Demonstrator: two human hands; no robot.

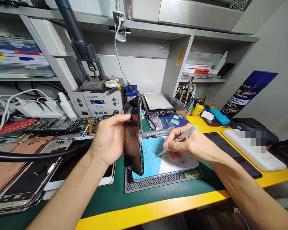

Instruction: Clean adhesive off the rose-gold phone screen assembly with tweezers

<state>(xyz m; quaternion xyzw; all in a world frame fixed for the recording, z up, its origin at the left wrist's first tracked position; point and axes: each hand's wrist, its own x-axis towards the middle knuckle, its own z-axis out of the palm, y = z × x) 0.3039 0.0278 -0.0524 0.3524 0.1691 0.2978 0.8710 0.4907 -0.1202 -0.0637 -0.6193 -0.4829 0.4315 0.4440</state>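
My left hand [110, 135] grips a dark phone [132, 140] with cracks along its right edge. The phone stands nearly upright, its screen turned partly toward the camera, and my thumb lies on its upper left edge. In my right hand [186, 142] are metal tweezers [184, 135], held like a pen, with the tip pointing down and left. That tip is over a blue and white printed sheet [150, 153], a little right of the phone. A grey perforated mat [158, 183] lies under the sheet.
Opened phones and phone parts [21, 166] cover the left side. Behind stand a rework station [98, 102] and a small heating plate [158, 102]. At right are a dark phone [240, 156], a white power bank [252, 148] and a blue spray can [249, 92].
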